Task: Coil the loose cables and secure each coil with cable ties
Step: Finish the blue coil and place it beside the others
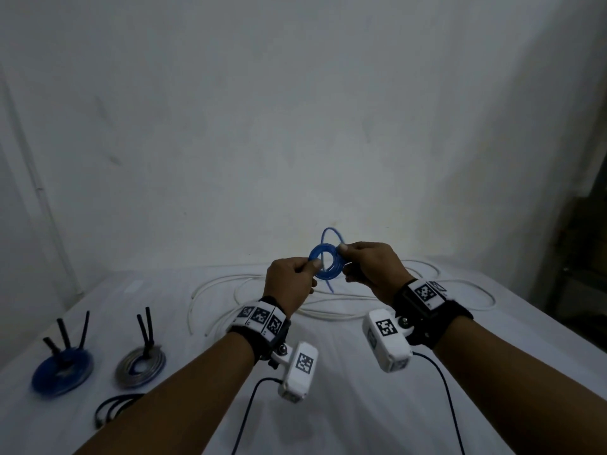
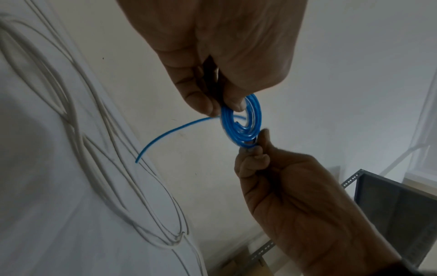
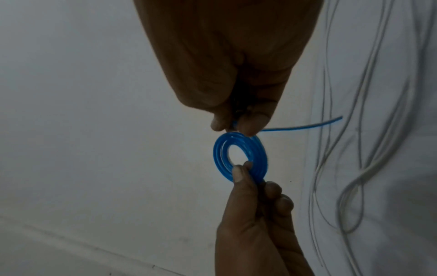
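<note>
Nearest, at the left edge of the worktop [image 1: 328, 405], a few black cable ties [image 1: 111, 408] lie loose, apparently waiting within reach for the next coil. Just beyond them sit two finished coils: a blue coil [image 1: 62, 372] to the far left with three black tie tails standing up from it, and a grey coil [image 1: 140, 364] beside it with two tails. They look parked to the side so the middle stays free for work.

Above the middle of the worktop both hands hold a third, small blue cable coil [image 1: 326, 266] in the air. The left hand [image 1: 289, 284] has its fingers curled, thumb and forefinger pinching the coil's left rim. The right hand [image 1: 371, 267] is likewise curled and pinches the opposite rim; the wrist views suggest something dark tucked in its fingers, perhaps a tie, but I cannot tell. Gripping on two sides probably keeps the springy turns flat and together. One short free end [image 2: 170, 130] sticks out of the coil, and a last loose loop rises above it in the head view, so the winding seems nearly done and no tie is on it yet.

Farther back, one long white cable [image 1: 328, 307] sprawls in wide loops across the worktop, uncoiled, likely the next job. Behind stands a plain wall [image 1: 295, 126].
</note>
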